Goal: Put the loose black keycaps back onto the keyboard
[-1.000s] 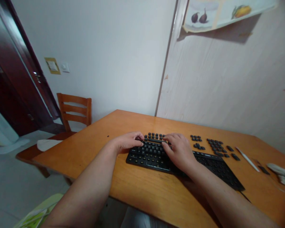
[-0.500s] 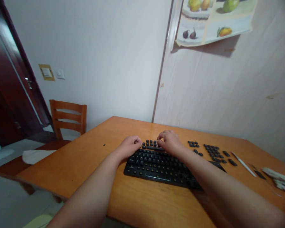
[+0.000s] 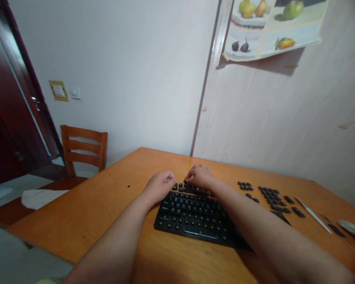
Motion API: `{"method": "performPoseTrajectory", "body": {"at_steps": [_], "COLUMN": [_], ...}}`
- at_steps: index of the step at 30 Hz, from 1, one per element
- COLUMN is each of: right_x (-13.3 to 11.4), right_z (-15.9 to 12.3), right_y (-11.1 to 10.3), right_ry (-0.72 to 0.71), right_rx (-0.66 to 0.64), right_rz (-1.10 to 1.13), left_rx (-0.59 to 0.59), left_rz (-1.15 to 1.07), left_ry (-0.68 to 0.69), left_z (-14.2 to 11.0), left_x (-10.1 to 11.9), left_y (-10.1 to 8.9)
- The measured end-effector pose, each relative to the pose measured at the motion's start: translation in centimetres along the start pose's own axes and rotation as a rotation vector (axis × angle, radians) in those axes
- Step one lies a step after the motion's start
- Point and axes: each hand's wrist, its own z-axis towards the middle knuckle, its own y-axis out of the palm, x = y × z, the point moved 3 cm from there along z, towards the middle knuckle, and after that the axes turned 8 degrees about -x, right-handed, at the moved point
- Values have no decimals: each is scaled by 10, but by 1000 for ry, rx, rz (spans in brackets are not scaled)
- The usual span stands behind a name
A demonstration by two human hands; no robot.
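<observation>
A black keyboard lies on the wooden table. Keycaps sit on its upper rows, while the lower rows show bare key stems. By its far left corner is my left hand, fingers curled closed; whatever they may hold is hidden. Behind the keyboard, my right hand reaches down over a group of loose keycaps, its fingers bent together at them. I cannot make out what is between those fingertips. A long loose space bar lies under the right hand. My right forearm covers the keyboard's right part.
More loose keycaps lie in groups to the right on the table. Beyond them are a white stick, a small dark strip and a pale cloth. A wooden chair stands left.
My right hand has shifted left along the loose keycaps and now reaches lower over them. My left hand stays beside the keyboard's far left corner. The view has tilted slightly.
</observation>
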Motion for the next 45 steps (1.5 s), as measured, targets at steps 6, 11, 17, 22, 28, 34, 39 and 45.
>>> {"method": "performPoseTrajectory", "body": {"at_steps": [6, 11, 17, 22, 28, 34, 39, 45], "right_x": [1, 3, 3, 2, 2, 2, 3, 3], "right_z": [10, 16, 18, 18, 19, 20, 22, 21], "right_y": [6, 9, 10, 11, 13, 13, 11, 13], "right_ry": [-5, -1, -12, -12, -3, -6, -12, -23], "right_rx": [-45, -66, -75, -65, -51, -20, 6, -5], "right_rz": [-5, -1, 6, 14, 29, 39, 32, 27], "left_rx": [17, -2, -27, -44, -45, -43, -40, -45], "left_rz": [67, 111, 130, 159, 180, 202, 231, 217], "left_ry": [-19, -38, -40, -43, -48, -38, -43, -65], "left_z": [1, 1, 1, 0, 0, 0, -1, -1], "left_x": [2, 3, 1, 2, 6, 6, 9, 7], "left_y": [-2, -3, -1, -1, -2, -2, -4, -2]}}
